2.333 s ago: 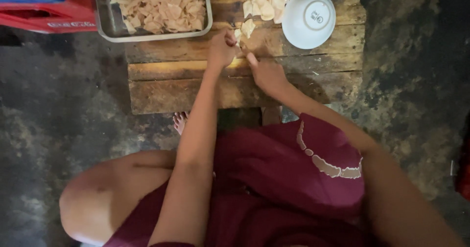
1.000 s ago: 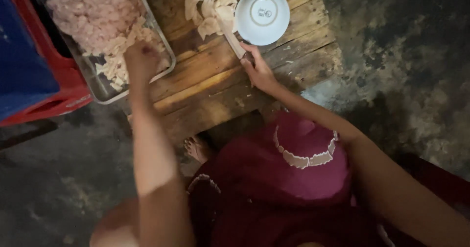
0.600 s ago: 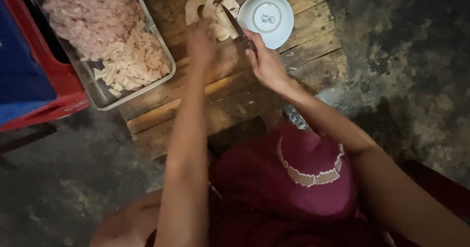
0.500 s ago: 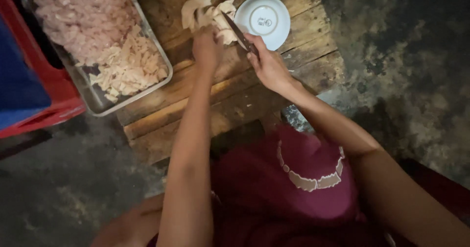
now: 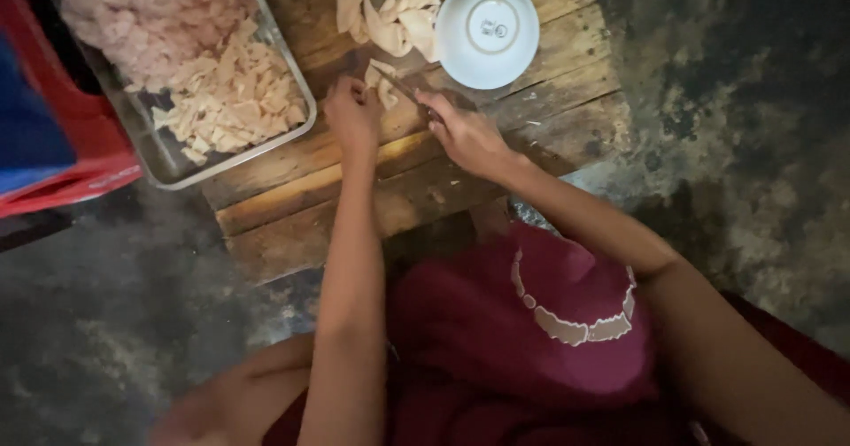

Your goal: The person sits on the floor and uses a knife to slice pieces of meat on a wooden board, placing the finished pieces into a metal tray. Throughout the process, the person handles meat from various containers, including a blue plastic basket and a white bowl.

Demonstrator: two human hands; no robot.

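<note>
Wooden plank table (image 5: pixel 354 203) on dark stained floor (image 5: pixel 726 101); left hand (image 5: pixel 352 114) fingers pinching a pale slice (image 5: pixel 383 81), right hand (image 5: pixel 465 136) gripping a knife (image 5: pixel 409 89).

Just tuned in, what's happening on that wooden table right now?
A seated person is slicing pale, thin pieces of food on a low wooden table. The right hand grips a knife, its blade over a pale piece that the left hand steadies. More uncut pieces lie in a heap just beyond, beside an upturned white bowl. A metal tray on the table's left holds cut strips and pinkish chopped bits.
</note>
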